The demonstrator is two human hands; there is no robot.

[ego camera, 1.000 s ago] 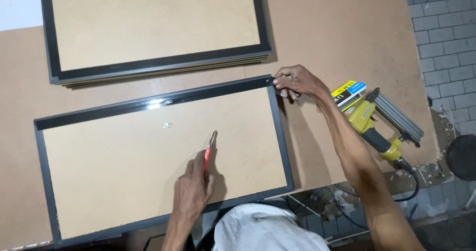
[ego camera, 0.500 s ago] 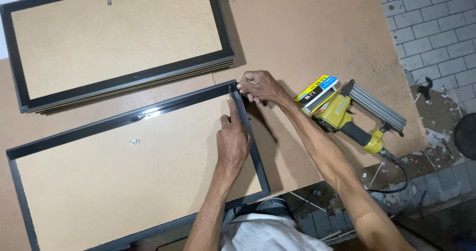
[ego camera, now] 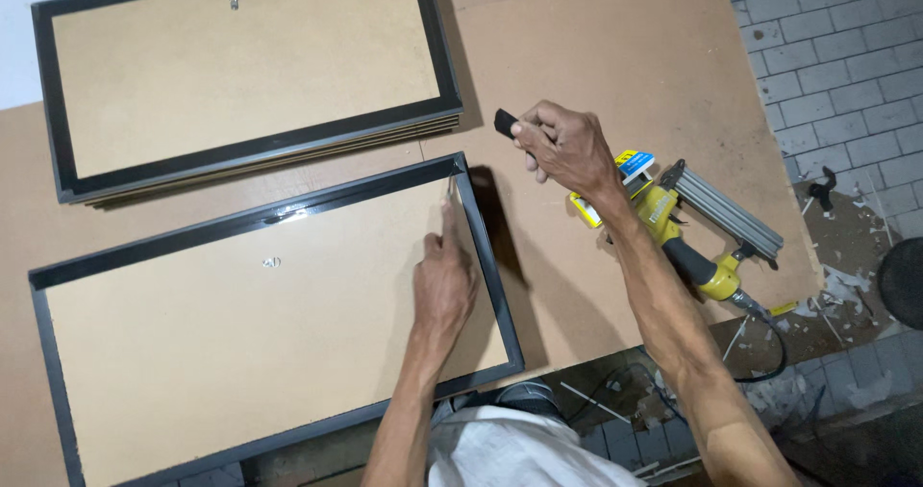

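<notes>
The right hand [ego camera: 567,146] pinches a small black piece [ego camera: 505,123] up and right of the near frame [ego camera: 490,275] corner, where the left hand [ego camera: 444,285] presses a thin tool [ego camera: 449,191] in a closed grip.

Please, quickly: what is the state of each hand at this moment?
Left hand: pressed on the frame backing, holding a thin tool near the corner.
Right hand: closed on a small black piece.

A black-rimmed frame [ego camera: 486,256] lies flat, brown backing board up, tilted with its right end toward one o'clock, while a small dark flat piece [ego camera: 505,123] is pinched up at its two o'clock.
</notes>
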